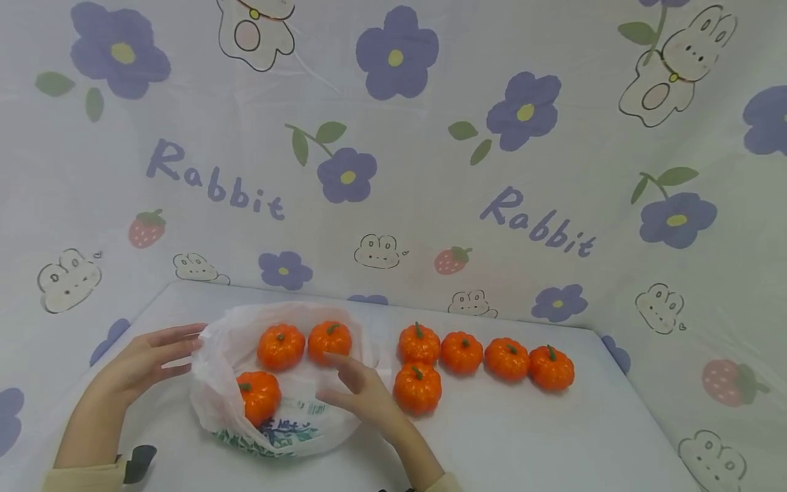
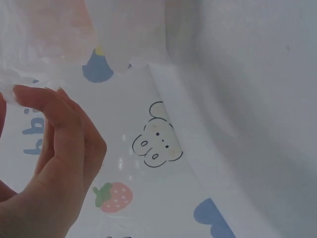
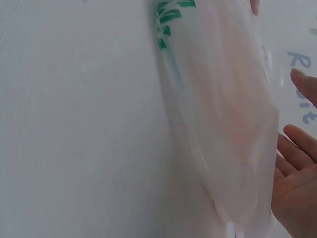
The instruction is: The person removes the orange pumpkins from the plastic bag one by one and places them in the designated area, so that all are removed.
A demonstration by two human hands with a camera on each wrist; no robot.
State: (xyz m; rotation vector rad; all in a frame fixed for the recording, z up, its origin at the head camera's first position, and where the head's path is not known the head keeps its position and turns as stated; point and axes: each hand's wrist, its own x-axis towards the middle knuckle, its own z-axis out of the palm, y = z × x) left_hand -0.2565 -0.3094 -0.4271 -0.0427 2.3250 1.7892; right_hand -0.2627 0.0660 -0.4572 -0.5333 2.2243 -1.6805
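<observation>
A white plastic bag (image 1: 209, 383) with green and blue print lies with its mouth spread wide on the table. Three small orange pumpkins with green stems show inside it: one at the back left (image 1: 281, 347), one at the back right (image 1: 330, 344), one in front (image 1: 259, 396). My left hand (image 1: 150, 359) is at the bag's left rim; the left wrist view shows bent fingers (image 2: 64, 119) and thumb pinching the thin plastic. My right hand (image 1: 365, 396) is at the bag's right side, thumb and fingers spread apart, its fingertips overlapping the back right pumpkin in the head view.
Right of the bag, several more pumpkins stand on the white table (image 1: 522, 437): a row running right, ending in one pumpkin (image 1: 551, 368), with another pumpkin (image 1: 417, 388) in front of its left end. A cloth backdrop (image 1: 418, 137) with rabbits and flowers rises behind.
</observation>
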